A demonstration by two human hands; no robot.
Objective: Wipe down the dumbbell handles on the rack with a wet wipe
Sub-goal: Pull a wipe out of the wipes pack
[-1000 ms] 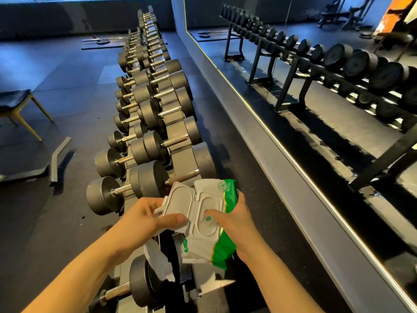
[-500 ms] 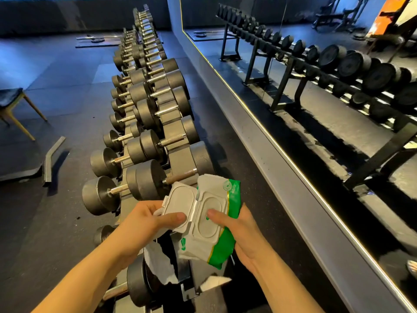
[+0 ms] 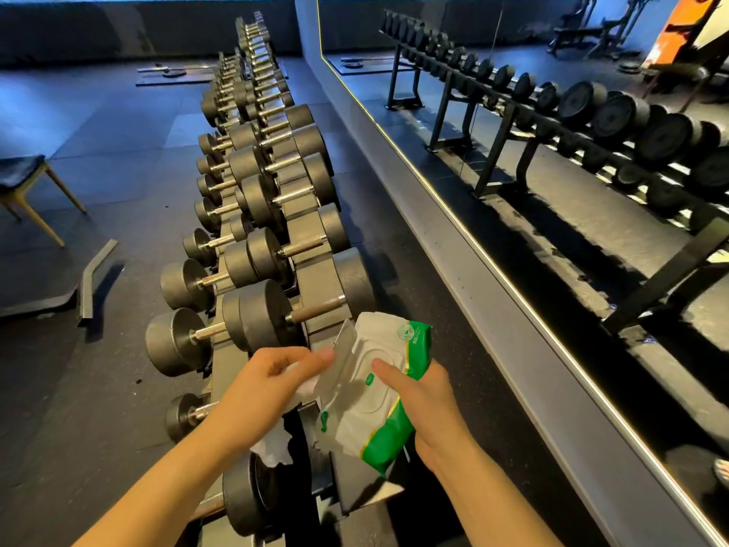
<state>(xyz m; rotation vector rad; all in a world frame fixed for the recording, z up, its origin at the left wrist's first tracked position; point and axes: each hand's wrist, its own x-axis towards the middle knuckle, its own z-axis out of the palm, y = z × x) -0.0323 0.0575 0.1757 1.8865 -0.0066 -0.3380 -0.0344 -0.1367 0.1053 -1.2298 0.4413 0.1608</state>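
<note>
Left hand (image 3: 268,384): clenched round wet wipe (image 3: 272,448), thumb against lid (image 3: 341,345).
Right hand (image 3: 426,404): grasping wipes pack (image 3: 367,408).
Nearest dumbbell handle (image 3: 317,309): on rack (image 3: 305,215), 1 o'clock from wipe-holding fingers, near, apart.
Handle axis: 8-to-2 o'clock.
Nearer hand: left, as judged.

Both hands meet over the near end of a long dumbbell rack (image 3: 315,278). The right hand (image 3: 428,400) grips a green and white wipe pack (image 3: 367,412) from the side, its thumb lying on the pack's top face. The pack's plastic lid (image 3: 342,343) stands open. The left hand (image 3: 272,382) is curled round a white wet wipe (image 3: 276,448), which hangs below its palm, and its thumb tip is at the lid. Just beyond the pack lies a dumbbell (image 3: 268,321) with a brownish handle. A wall mirror (image 3: 552,199) runs along the right and a chair (image 3: 23,179) stands at far left.
</note>
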